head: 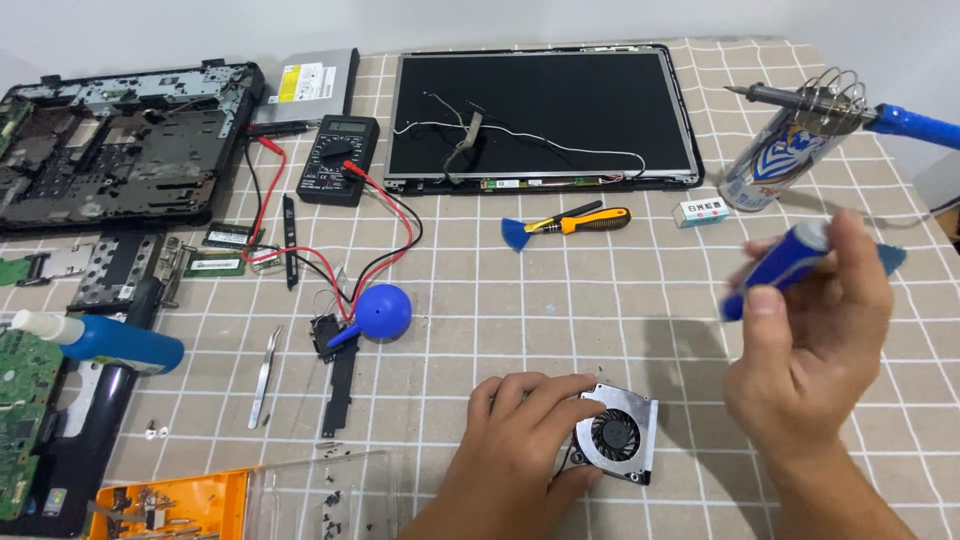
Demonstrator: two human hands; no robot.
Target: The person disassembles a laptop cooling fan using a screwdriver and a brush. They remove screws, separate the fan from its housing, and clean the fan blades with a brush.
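My left hand (520, 430) rests on the checked tablecloth (560, 300) and pinches the left edge of a small square laptop cooling fan (620, 433) with a black rotor. My right hand (815, 345) is raised above and to the right of the fan, closed around a blue pen-shaped tool (785, 265) with a pale end; the tool is blurred. The fan lies flat near the front edge of the table.
A laptop screen panel (540, 110) lies at the back; a stripped laptop base (110, 140) at back left. Multimeter (338, 158) with red and black leads, blue air blower (380, 312), tweezers (264, 378), blue bottle (110, 340), screwdriver (590, 220), soldering iron (850, 108) on a can (772, 160), orange parts tray (170, 505).
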